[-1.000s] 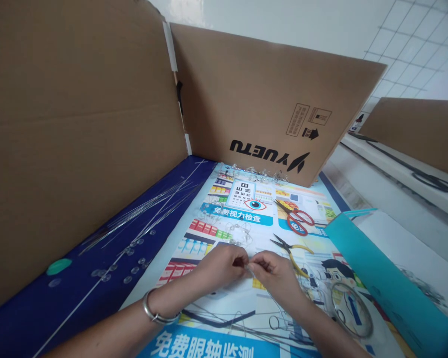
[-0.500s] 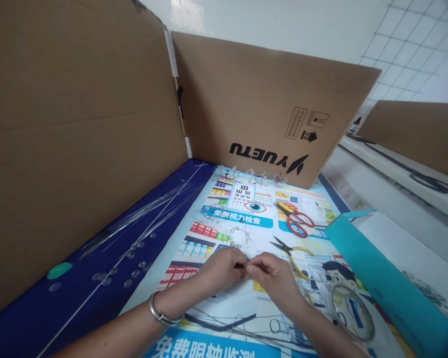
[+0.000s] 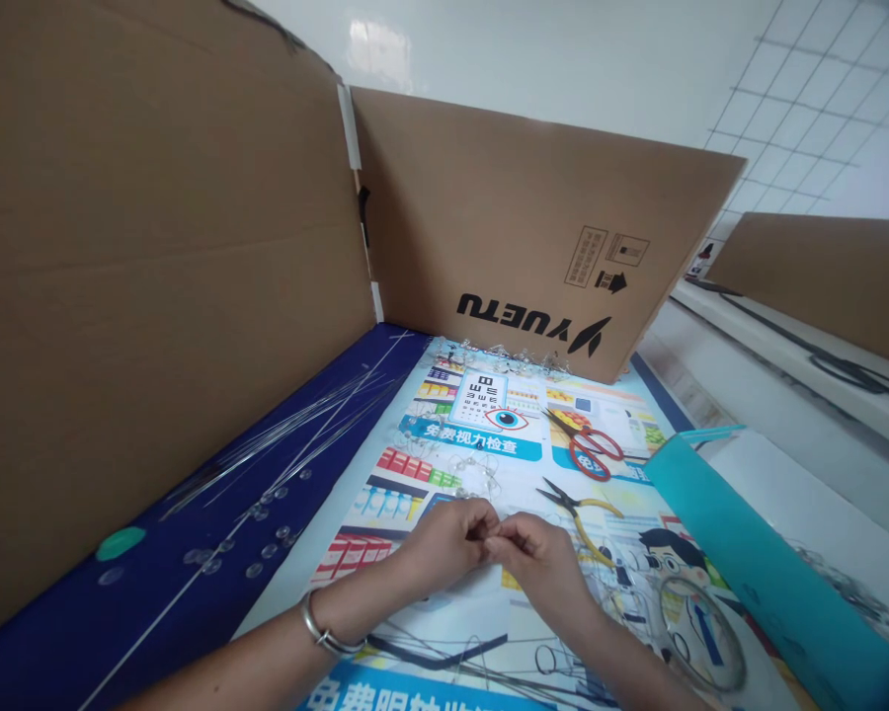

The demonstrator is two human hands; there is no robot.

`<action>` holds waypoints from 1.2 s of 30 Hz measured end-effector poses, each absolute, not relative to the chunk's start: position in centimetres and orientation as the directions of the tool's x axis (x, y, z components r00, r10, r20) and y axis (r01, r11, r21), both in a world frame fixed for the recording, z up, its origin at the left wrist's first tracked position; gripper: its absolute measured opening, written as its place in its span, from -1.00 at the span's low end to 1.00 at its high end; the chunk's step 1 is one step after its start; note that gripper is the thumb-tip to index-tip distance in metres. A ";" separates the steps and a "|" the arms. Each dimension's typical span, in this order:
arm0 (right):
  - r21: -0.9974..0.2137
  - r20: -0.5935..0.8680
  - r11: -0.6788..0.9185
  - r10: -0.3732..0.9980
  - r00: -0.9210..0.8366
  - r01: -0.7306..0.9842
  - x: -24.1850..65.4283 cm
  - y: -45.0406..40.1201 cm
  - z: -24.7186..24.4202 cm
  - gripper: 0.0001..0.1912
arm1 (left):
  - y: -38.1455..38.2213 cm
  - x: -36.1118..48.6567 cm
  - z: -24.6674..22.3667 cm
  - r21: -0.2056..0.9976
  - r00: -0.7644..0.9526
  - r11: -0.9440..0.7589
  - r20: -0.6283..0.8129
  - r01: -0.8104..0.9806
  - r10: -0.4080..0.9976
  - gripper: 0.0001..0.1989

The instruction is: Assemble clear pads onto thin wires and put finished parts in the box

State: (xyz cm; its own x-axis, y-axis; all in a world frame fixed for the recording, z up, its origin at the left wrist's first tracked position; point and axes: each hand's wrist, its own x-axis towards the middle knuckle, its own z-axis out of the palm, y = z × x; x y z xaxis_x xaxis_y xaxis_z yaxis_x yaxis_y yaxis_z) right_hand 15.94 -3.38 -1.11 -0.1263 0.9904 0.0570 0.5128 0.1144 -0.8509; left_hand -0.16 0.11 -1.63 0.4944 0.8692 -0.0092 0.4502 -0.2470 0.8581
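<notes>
My left hand (image 3: 455, 538) and my right hand (image 3: 537, 553) meet over the printed sheet, fingertips pinched together. Whatever lies between the fingers is too small or hidden to make out. Just beyond them rests a ring of thin wire with clear beads (image 3: 475, 478). Yellow-handled pliers (image 3: 582, 513) lie with open jaws beyond my right hand. Farther back are red-handled scissors (image 3: 589, 442), blades slightly apart. Loose thin wires (image 3: 459, 654) spread across the sheet below my hands. A coil of wire (image 3: 737, 642) sits to the right of my right forearm.
Cardboard panels (image 3: 474, 207) wall the left and back, with wire-and-bead pieces (image 3: 519, 354) along the back one. On the blue surface at left lie straight wires (image 3: 288, 425), several clear beads (image 3: 269, 550) and a green disc (image 3: 121, 543). A teal-edged box (image 3: 756, 553) holding wire pieces stands right.
The camera view has shifted slightly. My hands stay pinched together in nearly the same place, with the fingers a little differently set. The tools and beads have not moved.
</notes>
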 end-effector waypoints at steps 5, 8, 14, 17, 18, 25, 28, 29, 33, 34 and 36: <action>-0.901 0.027 0.109 0.980 -0.196 0.419 16.1 -3.2 -0.6 -0.91 | 0.2 -0.3 -1.2 0.899 0.518 -0.210 -0.023 0.386 0.855 -0.93; -0.931 0.053 0.135 0.969 -0.243 0.338 16.3 -3.0 -0.2 -0.88 | 0.4 -0.4 -1.2 0.928 0.548 -0.177 -0.034 0.328 0.836 -0.90; -0.901 0.150 0.230 0.961 -0.233 0.368 16.4 -2.6 -0.1 -0.91 | 0.7 -0.5 -1.7 0.968 0.590 -0.106 -0.051 0.228 0.806 -0.85; -0.879 0.133 0.213 0.969 -0.210 0.427 16.4 -2.7 -0.2 -0.90 | 0.7 -0.5 -1.8 0.972 0.585 -0.099 -0.046 0.214 0.809 -0.84; -0.874 0.127 0.206 0.971 -0.203 0.441 16.4 -2.7 -0.3 -0.90 | 0.7 -0.5 -1.8 0.972 0.582 -0.100 -0.044 0.213 0.812 -0.84; -0.809 0.167 0.258 0.962 -0.215 0.529 16.4 -2.9 -0.3 -0.90 | 0.7 -0.3 -1.9 0.972 0.552 -0.104 -0.029 0.209 0.834 -0.82; -0.796 0.185 0.285 0.955 -0.233 0.535 16.4 -3.0 -0.1 -0.89 | 0.7 -0.2 -2.0 0.974 0.552 -0.096 -0.035 0.207 0.833 -0.81; -0.794 0.186 0.288 0.953 -0.237 0.535 16.4 -3.1 -0.1 -0.89 | 0.7 -0.2 -2.1 0.973 0.555 -0.094 -0.039 0.209 0.831 -0.81; -0.793 0.202 0.308 0.947 -0.251 0.525 16.5 -3.1 -0.2 -0.89 | 0.7 -0.1 -2.1 0.970 0.557 -0.097 -0.044 0.221 0.830 -0.86; -0.796 0.209 0.313 0.946 -0.249 0.519 16.6 -3.1 -0.2 -0.89 | 0.6 -0.1 -2.0 0.970 0.551 -0.101 -0.040 0.223 0.833 -0.87; -0.805 0.218 0.311 0.947 -0.237 0.505 16.6 -3.1 -0.2 -0.90 | 0.4 -0.1 -1.8 0.967 0.542 -0.118 -0.024 0.225 0.840 -0.91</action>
